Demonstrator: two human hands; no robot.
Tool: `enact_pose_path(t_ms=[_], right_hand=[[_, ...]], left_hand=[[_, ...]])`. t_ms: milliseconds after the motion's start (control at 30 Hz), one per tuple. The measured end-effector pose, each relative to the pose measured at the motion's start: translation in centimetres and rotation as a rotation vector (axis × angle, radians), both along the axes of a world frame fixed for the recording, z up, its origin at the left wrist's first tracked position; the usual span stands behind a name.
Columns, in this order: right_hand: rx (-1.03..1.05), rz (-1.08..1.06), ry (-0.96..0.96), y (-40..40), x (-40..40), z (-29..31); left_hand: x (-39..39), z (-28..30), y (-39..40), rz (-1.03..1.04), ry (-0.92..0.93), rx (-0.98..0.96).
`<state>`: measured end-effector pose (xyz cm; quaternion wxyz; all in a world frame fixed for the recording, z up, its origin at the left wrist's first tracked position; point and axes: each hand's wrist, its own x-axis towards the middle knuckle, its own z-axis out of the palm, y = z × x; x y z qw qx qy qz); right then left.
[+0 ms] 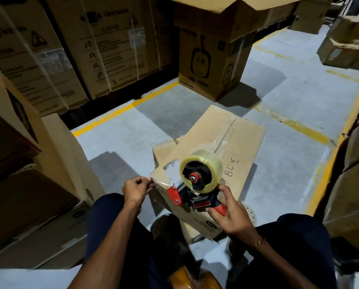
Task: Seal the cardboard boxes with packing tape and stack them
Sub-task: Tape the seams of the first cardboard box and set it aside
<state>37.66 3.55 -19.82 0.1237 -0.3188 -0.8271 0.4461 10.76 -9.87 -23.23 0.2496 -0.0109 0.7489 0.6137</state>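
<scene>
Your right hand point(230, 215) has its grip wrapped around the red handle of the tape gun point(195, 184), which rests on the near end of the box point(216, 151). The clear tape roll point(201, 171) stands just above that grip. Your left hand point(136, 188), off to the left of the gun, pinches what looks like the loose tape end at the box's near-left corner; the view there is too blurred to be sure. The box lies on the floor point(122, 138) just ahead of your grip, flaps closed, with a glossy strip along the top seam and "BOX" written by hand to the right of the roll. What it holds is hidden. Beyond it stands a tall printed carton point(207, 65). Strapped cartons point(70, 49) line the far left, more stacks crowd both sides, and yellow lines point(120, 111) cross the grey floor.
</scene>
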Motion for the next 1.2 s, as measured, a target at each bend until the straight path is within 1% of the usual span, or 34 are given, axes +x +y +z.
enact_pose_path(t_ms=[167,433,533,700,933,1033,1200], right_hand=[[0.001,-0.004,-0.023,0.0,0.1,-0.2],[-0.031,-0.031,-0.041,-0.3,0.0,-0.7],[-0.068,-0.007,-0.004,-0.5,-0.1,-0.8],[-0.056,0.006,0.021,-0.6,-0.3,-0.8],[-0.051,-0.006,0.003,-0.4,-0.2,-1.7],[-0.07,-0.01,-0.001,-0.5,-0.2,-1.8],[-0.055,-0.019,0.013,-0.5,-0.5,-1.9]], left_hand=[[-0.1,-0.3,0.1,0.014,-0.005,0.022],[-0.1,-0.5,0.2,0.03,0.002,-0.005],[-0.1,-0.5,0.4,0.037,0.012,-0.035],[-0.1,-0.5,0.4,0.037,0.025,-0.086],[0.2,0.2,0.8,0.04,0.022,-0.198],[0.2,0.7,0.9,0.029,-0.016,-0.234],[-0.2,1.6,1.2,-0.06,-0.154,-0.289]])
